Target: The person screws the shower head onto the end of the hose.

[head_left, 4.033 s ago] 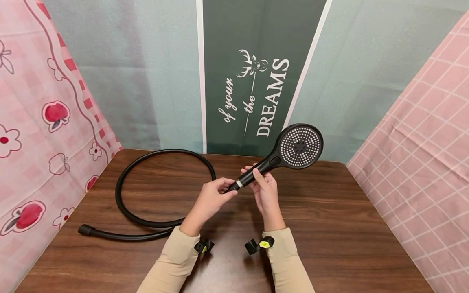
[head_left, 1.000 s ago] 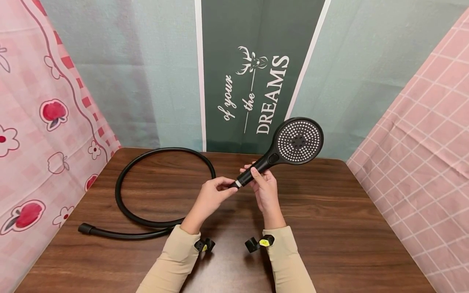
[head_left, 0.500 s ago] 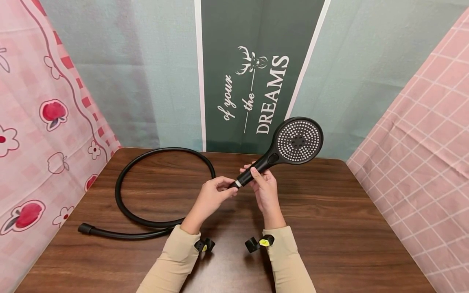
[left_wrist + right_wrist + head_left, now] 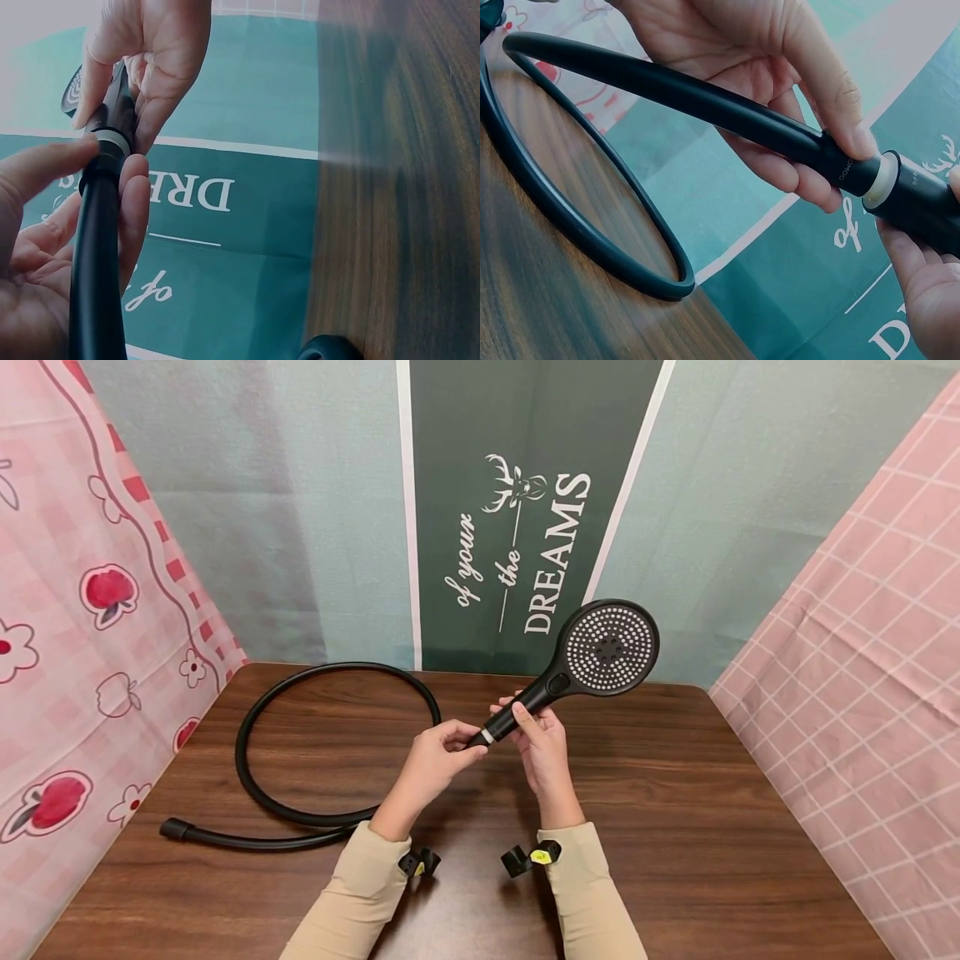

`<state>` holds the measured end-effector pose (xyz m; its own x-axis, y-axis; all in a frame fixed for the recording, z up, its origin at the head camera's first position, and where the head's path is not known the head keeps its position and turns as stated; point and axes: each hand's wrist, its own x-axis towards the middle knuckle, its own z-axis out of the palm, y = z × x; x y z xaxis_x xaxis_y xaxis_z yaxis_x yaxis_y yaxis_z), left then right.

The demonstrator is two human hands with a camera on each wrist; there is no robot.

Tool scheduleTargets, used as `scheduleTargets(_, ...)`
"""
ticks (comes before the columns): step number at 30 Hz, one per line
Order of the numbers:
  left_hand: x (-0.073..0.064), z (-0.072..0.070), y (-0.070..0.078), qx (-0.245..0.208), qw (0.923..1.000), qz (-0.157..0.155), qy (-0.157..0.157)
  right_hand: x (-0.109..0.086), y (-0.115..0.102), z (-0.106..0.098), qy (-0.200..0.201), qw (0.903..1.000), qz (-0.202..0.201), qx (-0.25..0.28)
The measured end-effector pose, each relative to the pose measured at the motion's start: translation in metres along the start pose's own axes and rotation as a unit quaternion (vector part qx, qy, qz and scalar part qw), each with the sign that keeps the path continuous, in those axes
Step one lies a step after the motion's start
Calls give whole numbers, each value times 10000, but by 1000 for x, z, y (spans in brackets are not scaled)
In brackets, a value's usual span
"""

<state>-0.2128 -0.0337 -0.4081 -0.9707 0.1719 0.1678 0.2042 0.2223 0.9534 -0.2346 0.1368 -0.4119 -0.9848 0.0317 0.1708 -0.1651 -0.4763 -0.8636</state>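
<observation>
My right hand [image 4: 542,752] holds the handle of a black shower head [image 4: 609,647], spray face turned toward the head camera and raised above the table. With thumb and fingers my left hand [image 4: 435,768] pinches the collar [image 4: 847,169] at one end of a black shower hose [image 4: 242,752]. Collar and handle meet end to end, and a white ring [image 4: 883,180] shows between them. How far one sits inside the other I cannot tell. From the left hand the hose loops across the table to its free end [image 4: 176,829] at the left.
The dark wooden table [image 4: 705,827] lies under both hands. A green curtain [image 4: 330,527] with white lettering hangs behind it. Pink patterned cloths stand at the left [image 4: 45,693] and right [image 4: 847,693]. Small black cameras sit on both wrists.
Over the last few seconds the shower head has tilted and shifted very slightly up and left. Both hands keep their holds in nearly the same place, and the hose loop lies as before.
</observation>
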Motion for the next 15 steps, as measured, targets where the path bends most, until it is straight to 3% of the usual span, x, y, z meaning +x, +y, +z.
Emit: scheduleTargets(15, -2, -2, 3, -192, 9996, -76, -214, -1, 0, 1, 8, 10000, -29, 48)
